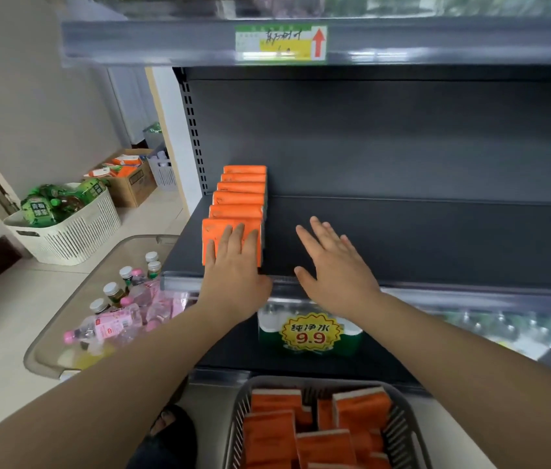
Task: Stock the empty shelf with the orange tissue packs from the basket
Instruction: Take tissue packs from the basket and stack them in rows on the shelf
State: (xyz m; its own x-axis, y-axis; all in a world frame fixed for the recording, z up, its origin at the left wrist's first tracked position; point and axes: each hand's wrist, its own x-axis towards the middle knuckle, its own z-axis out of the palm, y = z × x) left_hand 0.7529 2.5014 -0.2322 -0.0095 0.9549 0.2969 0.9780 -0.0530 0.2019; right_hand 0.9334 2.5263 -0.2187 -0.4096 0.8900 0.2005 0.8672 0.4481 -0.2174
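Observation:
Several orange tissue packs stand upright in a row front to back at the left end of the dark shelf. My left hand lies flat with straight fingers against the face of the front pack. My right hand is open with spread fingers over the bare shelf just right of the row, holding nothing. At the bottom of the view a grey slatted basket holds several more orange tissue packs.
A clear bin of pink and capped bottles sits on the floor at left, behind it a white basket of green bottles and a cardboard box. The shelf above carries a price label. Water packs with a 9.9 tag fill the lower shelf.

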